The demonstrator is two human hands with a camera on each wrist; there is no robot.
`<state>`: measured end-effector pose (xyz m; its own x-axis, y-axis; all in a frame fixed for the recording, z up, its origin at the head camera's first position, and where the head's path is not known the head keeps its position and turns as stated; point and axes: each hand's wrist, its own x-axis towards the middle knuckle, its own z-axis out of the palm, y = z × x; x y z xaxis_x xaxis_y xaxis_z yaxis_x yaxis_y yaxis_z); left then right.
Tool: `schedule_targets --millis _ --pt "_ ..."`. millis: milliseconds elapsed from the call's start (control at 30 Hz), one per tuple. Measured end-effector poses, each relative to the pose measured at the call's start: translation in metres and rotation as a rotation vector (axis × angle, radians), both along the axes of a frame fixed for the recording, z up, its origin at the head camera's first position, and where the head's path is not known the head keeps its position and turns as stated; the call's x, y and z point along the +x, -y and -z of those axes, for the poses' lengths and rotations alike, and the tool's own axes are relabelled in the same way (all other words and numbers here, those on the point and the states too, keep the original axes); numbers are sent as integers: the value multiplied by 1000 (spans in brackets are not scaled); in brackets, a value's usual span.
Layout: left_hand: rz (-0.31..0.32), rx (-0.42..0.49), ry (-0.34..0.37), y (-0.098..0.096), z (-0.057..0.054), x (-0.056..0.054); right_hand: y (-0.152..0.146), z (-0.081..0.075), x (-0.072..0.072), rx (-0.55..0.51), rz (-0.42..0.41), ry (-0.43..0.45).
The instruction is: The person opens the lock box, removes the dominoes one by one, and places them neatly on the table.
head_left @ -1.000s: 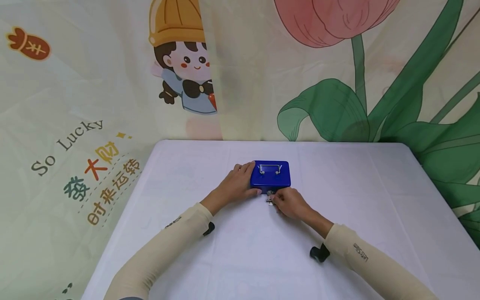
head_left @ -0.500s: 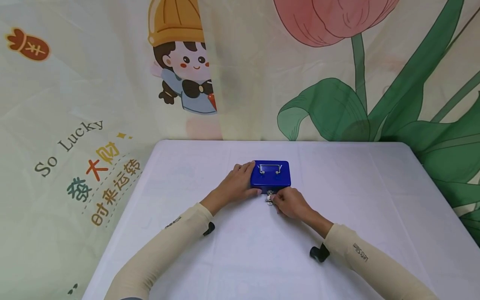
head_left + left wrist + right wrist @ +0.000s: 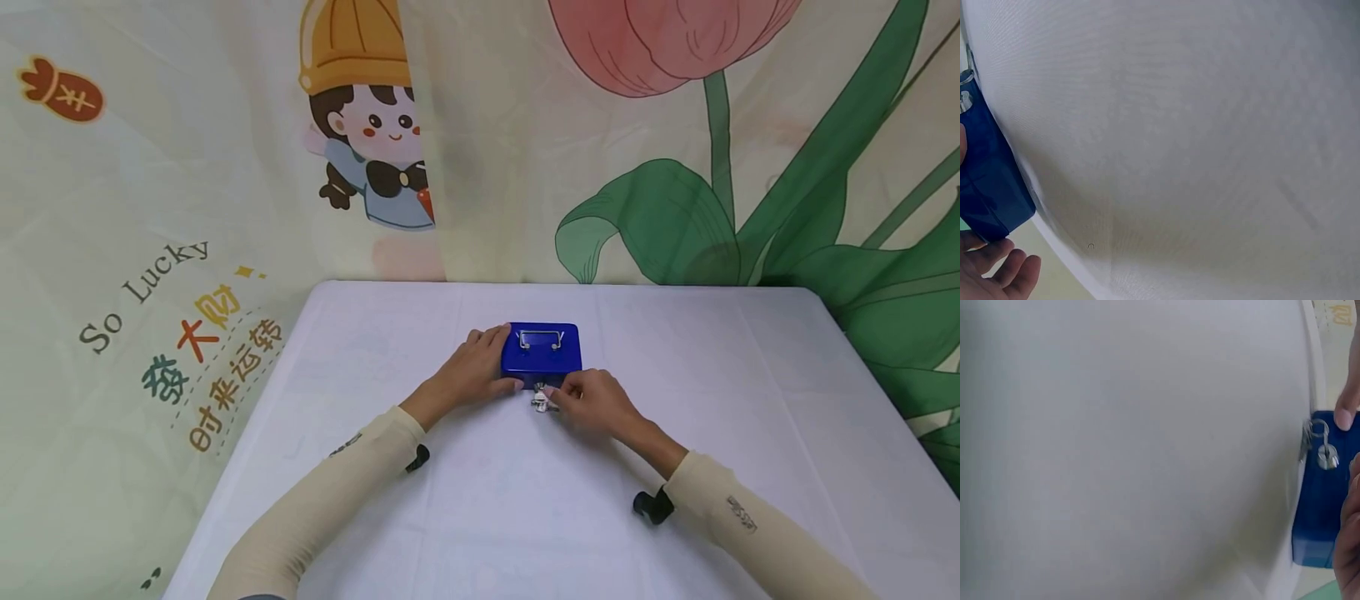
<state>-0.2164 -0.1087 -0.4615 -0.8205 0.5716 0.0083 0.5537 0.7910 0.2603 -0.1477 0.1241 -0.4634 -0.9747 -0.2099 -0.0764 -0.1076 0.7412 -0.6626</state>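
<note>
A small blue cash box (image 3: 542, 360) with a wire handle (image 3: 540, 337) on its lid stands on the white-covered table. My left hand (image 3: 467, 368) grips its left side, thumb at the front and fingers further back. Metal keys (image 3: 540, 402) on a ring hang at the front lock. Close to the right of them is my right hand (image 3: 600, 404), thumb pointing at the keys and other fingers bent. In the right wrist view, the lock and key (image 3: 1329, 457) show uncovered, with my right hand's fingers (image 3: 1349, 531) beside them. The left wrist view shows the box's side (image 3: 997, 194).
The white tablecloth (image 3: 420, 533) spreads around the box. Behind the table's far edge hangs a printed backdrop (image 3: 495, 183) with a tulip and a cartoon figure. A black wrist camera (image 3: 652, 505) sits under the right sleeve.
My right hand has shifted slightly right and its fingers have come away from the keys, which show more fully. The left hand and the box have stayed in place.
</note>
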Motion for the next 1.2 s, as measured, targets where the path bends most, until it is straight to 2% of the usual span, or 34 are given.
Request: schedule_targets --millis 233,400,500,800,1067,1200 --pt "4 17 -2 1 1 0 -15 -15 -5 2 23 -144" --pt "-1 14 9 1 1 1 -23 -15 -10 55 34 -222" --pt "-3 12 17 1 1 1 -27 -12 -13 84 28 -240" --pt "-5 20 30 2 0 1 -33 -2 -20 97 -38 -205" --pt "-5 24 42 2 -1 1 -35 1 -26 112 -73 -114" --pt "-2 37 55 2 0 1 -36 1 -28 111 -83 -94"
